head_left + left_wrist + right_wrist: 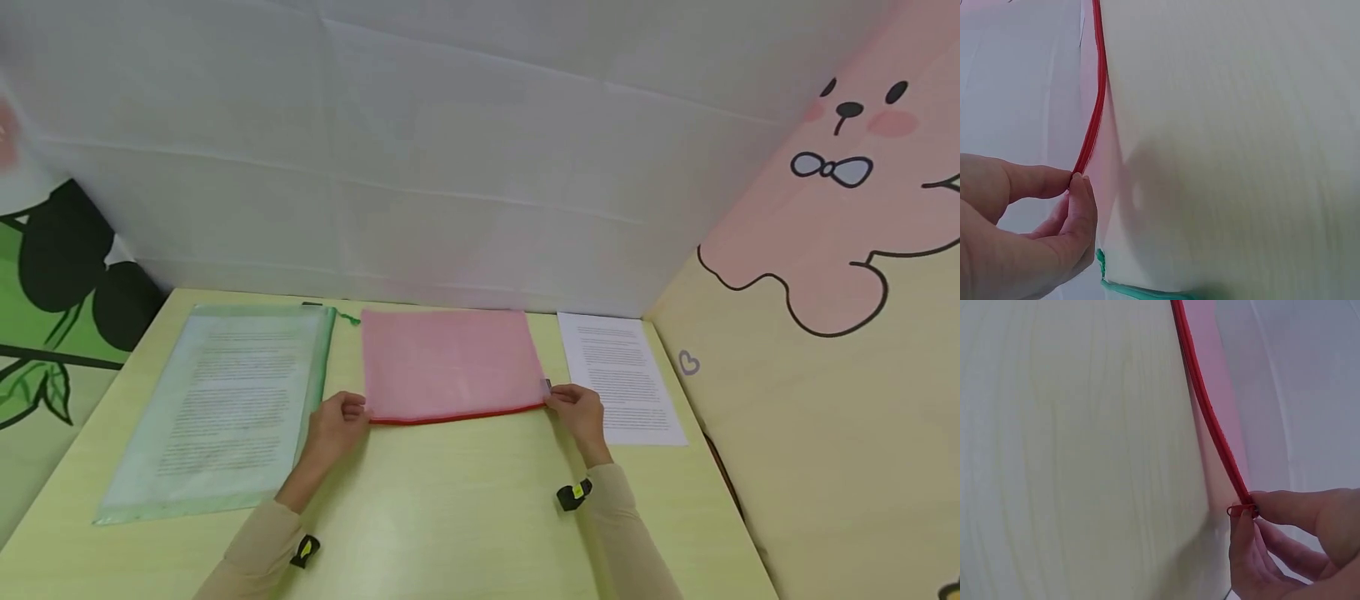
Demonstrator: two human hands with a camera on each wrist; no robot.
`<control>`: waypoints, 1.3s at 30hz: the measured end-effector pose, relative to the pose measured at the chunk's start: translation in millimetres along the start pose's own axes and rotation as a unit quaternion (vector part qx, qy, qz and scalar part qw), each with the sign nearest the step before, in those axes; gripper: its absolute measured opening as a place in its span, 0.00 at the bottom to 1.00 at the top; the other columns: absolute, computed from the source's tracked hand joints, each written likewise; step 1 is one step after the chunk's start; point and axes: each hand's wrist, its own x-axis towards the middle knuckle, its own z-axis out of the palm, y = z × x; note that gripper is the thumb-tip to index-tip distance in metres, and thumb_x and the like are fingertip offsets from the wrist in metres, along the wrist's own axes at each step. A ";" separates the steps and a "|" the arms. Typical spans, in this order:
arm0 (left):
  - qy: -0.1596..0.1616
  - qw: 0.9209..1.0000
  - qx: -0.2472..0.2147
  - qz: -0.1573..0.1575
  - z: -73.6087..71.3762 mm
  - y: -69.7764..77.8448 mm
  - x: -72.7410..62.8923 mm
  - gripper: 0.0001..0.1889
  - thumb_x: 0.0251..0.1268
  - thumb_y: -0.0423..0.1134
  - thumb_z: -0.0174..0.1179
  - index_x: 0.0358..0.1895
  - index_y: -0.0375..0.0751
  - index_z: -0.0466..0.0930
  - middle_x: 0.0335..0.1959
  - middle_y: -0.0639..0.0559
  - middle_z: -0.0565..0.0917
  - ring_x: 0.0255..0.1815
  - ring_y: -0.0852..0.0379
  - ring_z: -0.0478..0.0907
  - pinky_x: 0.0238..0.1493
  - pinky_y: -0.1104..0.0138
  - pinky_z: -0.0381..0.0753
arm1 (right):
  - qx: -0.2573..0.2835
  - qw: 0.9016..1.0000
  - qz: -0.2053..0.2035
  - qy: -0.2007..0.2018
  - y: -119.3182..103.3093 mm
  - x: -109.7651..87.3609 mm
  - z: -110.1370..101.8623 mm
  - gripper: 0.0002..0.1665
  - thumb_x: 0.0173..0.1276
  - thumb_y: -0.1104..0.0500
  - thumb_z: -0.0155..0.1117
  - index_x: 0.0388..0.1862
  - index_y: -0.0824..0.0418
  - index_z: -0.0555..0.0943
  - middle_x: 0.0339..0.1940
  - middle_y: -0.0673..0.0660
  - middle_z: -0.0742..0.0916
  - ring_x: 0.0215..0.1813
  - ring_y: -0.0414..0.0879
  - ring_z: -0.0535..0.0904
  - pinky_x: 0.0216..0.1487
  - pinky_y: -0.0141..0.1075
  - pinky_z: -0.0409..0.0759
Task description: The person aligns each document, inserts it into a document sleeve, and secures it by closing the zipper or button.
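A pink zipper pouch [453, 362] lies between both hands, its red zipper [457, 417] along the near edge. My left hand [333, 429] pinches the pouch's near left corner between thumb and fingers. In the left wrist view, the red zipper edge [1093, 131] runs up from those fingertips, raised off the tabletop. At the opposite near corner, my right hand [581, 417] pinches the zipper end. A red zipper pull [1239, 510] shows at its fingertips in the right wrist view.
On the left lies a green translucent zipper pouch [315, 375] with a printed sheet [232, 392] inside. A white printed page [622, 375] rests at the right. The pale wooden table [450, 517] meets a white cloth wall [480, 167] behind and a cartoon-printed panel [825, 400] on the right.
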 end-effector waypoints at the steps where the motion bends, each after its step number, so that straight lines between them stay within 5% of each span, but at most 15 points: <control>1: -0.002 1.000 -0.002 0.000 0.0 0.4 -2.0 0.12 0.66 0.28 0.64 0.48 0.23 0.81 0.40 0.33 0.86 0.43 0.38 0.86 0.39 0.71 0.80 | 0.006 1.000 -0.001 -0.002 -0.6 0.1 -0.5 0.11 0.63 0.63 0.77 0.43 0.68 0.89 0.37 0.60 0.91 0.38 0.42 0.87 0.34 0.27 0.78; 17: -0.025 1.000 -0.017 -0.006 2.1 14.3 -41.8 0.12 0.66 0.31 0.68 0.48 0.25 0.83 0.38 0.41 0.87 0.40 0.47 0.86 0.40 0.71 0.83 | 0.072 0.996 -0.044 -0.015 -3.1 11.4 -11.6 0.12 0.64 0.71 0.74 0.45 0.74 0.85 0.40 0.68 0.90 0.37 0.40 0.86 0.38 0.26 0.84; 39: -0.069 0.993 -0.094 0.010 21.7 24.9 -85.2 0.08 0.60 0.28 0.73 0.37 0.34 0.82 0.31 0.50 0.86 0.33 0.61 0.83 0.38 0.71 0.85 | 0.009 0.991 -0.133 -0.010 -10.2 19.9 -19.8 0.07 0.67 0.66 0.74 0.42 0.68 0.86 0.40 0.64 0.90 0.46 0.57 0.87 0.39 0.24 0.78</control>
